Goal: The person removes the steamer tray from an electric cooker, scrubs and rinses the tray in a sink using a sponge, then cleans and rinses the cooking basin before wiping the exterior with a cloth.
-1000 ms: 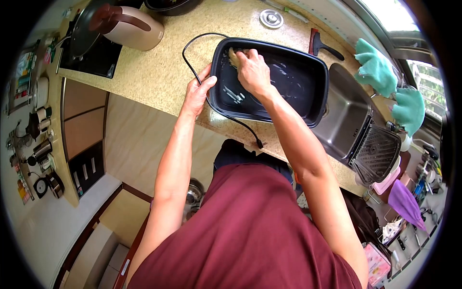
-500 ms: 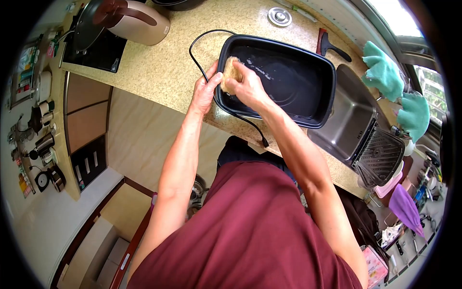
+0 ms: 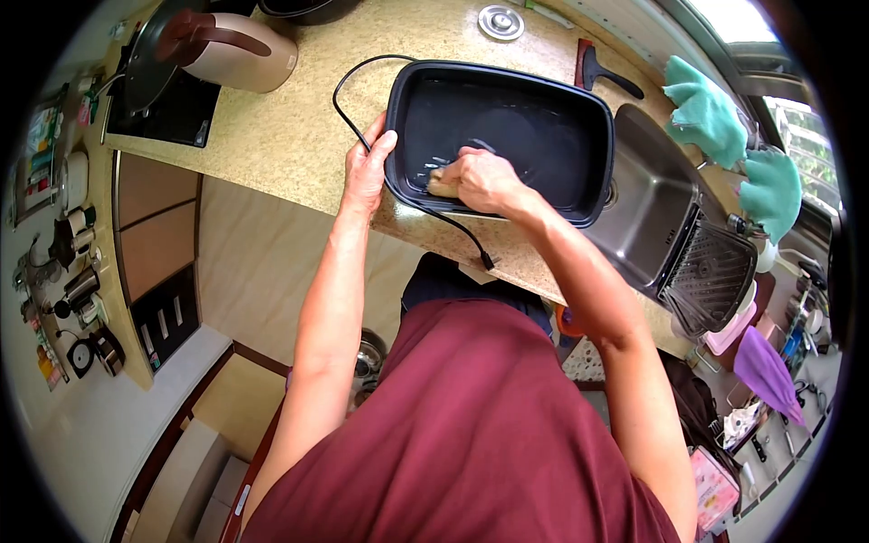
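Note:
A black rectangular electric cooking pan [image 3: 552, 136] sits on the counter, its inside wet with a few streaks of suds. My left hand [image 3: 366, 172] grips the pan's left rim, thumb on top and fingers mostly hidden below the edge. Inside the pan, at its near left corner, my right hand [image 3: 487, 179] presses a tan, fibrous sponge [image 3: 441, 185] against the bottom. Most of the sponge is hidden by the fingers. A black power cord [image 3: 342, 75] loops around the pan's left side, and its plug [image 3: 488, 261] lies near the counter's front edge.
A steel sink [image 3: 647, 204] adjoins the pan's right side, with a black ridged tray [image 3: 711, 276] across its near end. A squeegee-like tool [image 3: 606, 74], a drain strainer [image 3: 501, 23] and a beige jug [image 3: 249, 54] stand around. Green gloves [image 3: 706, 113] hang by the window.
My right hand has moved the sponge from the pan's left wall down to the near left part of its bottom. My left hand still holds the left rim.

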`<state>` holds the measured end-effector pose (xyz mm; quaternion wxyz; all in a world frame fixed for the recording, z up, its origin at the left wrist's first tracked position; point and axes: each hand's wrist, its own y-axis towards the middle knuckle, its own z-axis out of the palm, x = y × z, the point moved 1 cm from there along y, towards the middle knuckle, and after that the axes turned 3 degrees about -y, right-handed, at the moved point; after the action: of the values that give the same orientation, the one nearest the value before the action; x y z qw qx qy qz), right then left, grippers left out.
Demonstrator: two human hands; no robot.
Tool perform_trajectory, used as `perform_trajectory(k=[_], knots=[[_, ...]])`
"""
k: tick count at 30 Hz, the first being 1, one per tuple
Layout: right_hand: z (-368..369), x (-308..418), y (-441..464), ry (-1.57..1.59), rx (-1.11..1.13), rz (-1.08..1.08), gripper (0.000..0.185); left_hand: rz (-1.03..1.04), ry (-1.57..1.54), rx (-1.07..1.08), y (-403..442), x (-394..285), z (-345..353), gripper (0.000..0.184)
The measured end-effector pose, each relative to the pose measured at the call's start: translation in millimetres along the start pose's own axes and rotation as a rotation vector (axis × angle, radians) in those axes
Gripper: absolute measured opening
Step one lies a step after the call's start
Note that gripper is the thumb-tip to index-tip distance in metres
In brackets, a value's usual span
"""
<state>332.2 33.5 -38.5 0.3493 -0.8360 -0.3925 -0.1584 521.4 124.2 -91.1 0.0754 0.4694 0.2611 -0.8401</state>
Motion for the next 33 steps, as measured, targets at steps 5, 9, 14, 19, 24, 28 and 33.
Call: perform_trajectory(k=[5, 9, 14, 19, 24, 28, 33], knots=[[-28, -51, -45, -0.374, 0.078, 0.085, 0.039, 0.017, 0.011, 0.008, -1, -4, 1, 0.061], [-30, -86, -71, -0.367, 0.129, 0.048, 0.030, 0.022, 0.026, 0.011, 1, 0, -1, 0.060], [-11, -62, -65, -0.107, 0.087, -0.066, 0.024, 0.040, 0.073, -0.026, 5, 1, 3, 0.055], [11, -18, -28, -0.081, -0.042, -0.123, 0.050, 0.055, 0.067, -0.036, 2, -5, 4, 0.052], [19, 10, 7, -0.049, -0.122, -0.244, 0.047, 0.028, 0.000, -0.022, 2, -6, 3, 0.052], [27, 28, 29, 0.029, -0.164, -0.282, 0.042, -0.026, -0.086, -0.019, 4, -1, -1, 0.053], [34, 33, 44, 0.264, -0.304, -0.189, 0.027, -0.002, -0.070, -0.019, 4, 0, -1, 0.054]])
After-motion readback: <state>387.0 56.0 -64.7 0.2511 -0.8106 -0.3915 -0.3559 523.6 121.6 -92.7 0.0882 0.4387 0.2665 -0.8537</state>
